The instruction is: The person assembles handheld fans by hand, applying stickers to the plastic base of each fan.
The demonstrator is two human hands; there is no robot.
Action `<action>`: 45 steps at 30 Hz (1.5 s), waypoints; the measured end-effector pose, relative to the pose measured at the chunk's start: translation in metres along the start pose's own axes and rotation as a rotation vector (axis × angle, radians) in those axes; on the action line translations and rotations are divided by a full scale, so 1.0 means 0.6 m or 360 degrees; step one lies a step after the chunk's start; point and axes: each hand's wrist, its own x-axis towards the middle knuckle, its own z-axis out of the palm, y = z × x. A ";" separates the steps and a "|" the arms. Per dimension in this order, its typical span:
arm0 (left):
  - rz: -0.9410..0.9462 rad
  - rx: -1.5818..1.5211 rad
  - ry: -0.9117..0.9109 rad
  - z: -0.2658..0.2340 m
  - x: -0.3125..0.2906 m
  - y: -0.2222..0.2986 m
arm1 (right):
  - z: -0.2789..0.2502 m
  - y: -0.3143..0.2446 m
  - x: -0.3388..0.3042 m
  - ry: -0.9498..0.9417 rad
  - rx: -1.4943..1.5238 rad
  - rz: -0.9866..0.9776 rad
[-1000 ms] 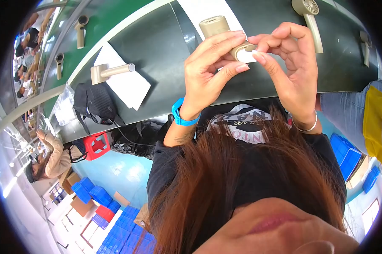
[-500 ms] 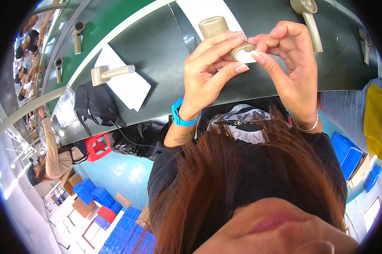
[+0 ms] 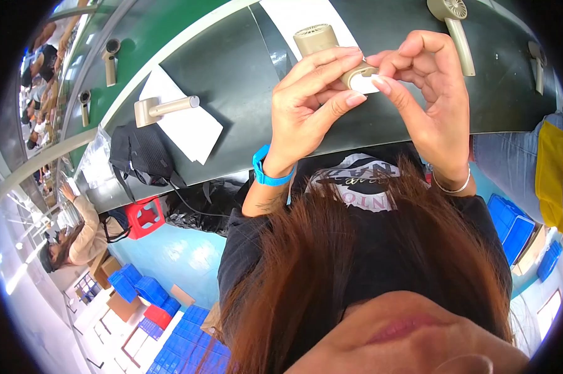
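A beige handheld fan is in my left hand, its round grille head pointing away from me and its handle end toward me. The fingers of that hand wrap over the handle, with the thumb beneath. At the handle's end shows a small white piece; whether it is a sticker or a part I cannot tell. My right hand pinches the edge of this white piece between thumb and forefinger, the other fingers curled. White paper lies on the dark table behind the fan.
Another beige fan rests on white sheets at left, near a black bag. More fans stand at right and on the green belt. A red stool and a co-worker are at left.
My hands and the fan have barely shifted. The fans on the green belt have moved slightly toward me and to the left. The co-worker's raised arm at left has come down.
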 end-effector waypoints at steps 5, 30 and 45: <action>-0.0030 0.0004 -0.0003 -0.001 -0.002 -0.001 | 0.001 0.001 -0.001 -0.0005 -0.0013 -0.0014; -0.0038 -0.0033 0.0023 0.004 -0.003 0.003 | 0.006 0.003 -0.004 0.0030 -0.0076 -0.0107; 0.0070 0.0182 0.0261 0.029 -0.006 0.005 | 0.005 -0.010 -0.009 0.0071 -0.0462 -0.0168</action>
